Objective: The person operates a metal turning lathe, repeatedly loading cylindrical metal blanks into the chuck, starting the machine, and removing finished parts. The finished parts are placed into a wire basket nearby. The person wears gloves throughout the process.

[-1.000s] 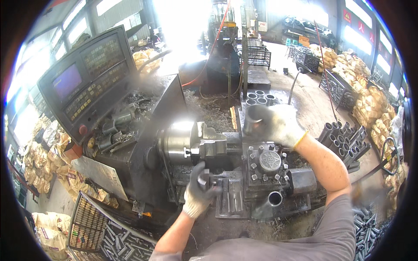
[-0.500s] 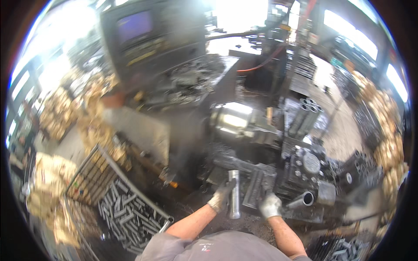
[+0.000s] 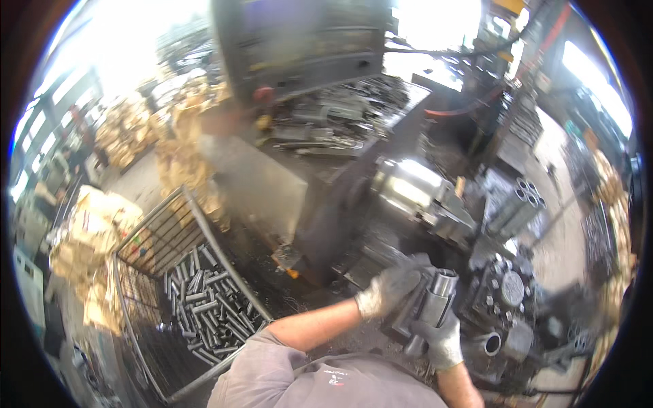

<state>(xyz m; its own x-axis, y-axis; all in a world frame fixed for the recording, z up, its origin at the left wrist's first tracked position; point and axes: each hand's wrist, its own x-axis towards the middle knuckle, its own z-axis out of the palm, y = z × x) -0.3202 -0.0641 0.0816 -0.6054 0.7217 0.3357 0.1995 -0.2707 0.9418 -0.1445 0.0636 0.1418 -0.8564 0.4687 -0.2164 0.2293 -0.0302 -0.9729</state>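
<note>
A shiny metal tube (image 3: 439, 296) with a narrower upper end stands tilted in front of my chest. My right hand (image 3: 441, 338), in a white glove with darkened fingers, is wrapped round its lower part. Close on the tube's left is my left hand (image 3: 394, 289), also in a stained glove. Its fingers stretch toward the tube's upper end and are slightly blurred; whether they touch it I cannot make out. Just beyond the hands sits the machine's bright round chuck (image 3: 411, 183). Right of them is a dark tool turret (image 3: 507, 289).
A wire-mesh bin (image 3: 194, 217) with several cut tubes stands at the left. Upright tubes (image 3: 524, 197) are grouped right of the chuck. An open-ended pipe (image 3: 488, 343) juts out near my right hand. Metal parts lie on a bench (image 3: 381, 153) below a control cabinet (image 3: 306, 51).
The tube has passed from my left hand to my right hand. My left hand has moved right, up beside it. The head view has shifted, so the machine appears farther right.
</note>
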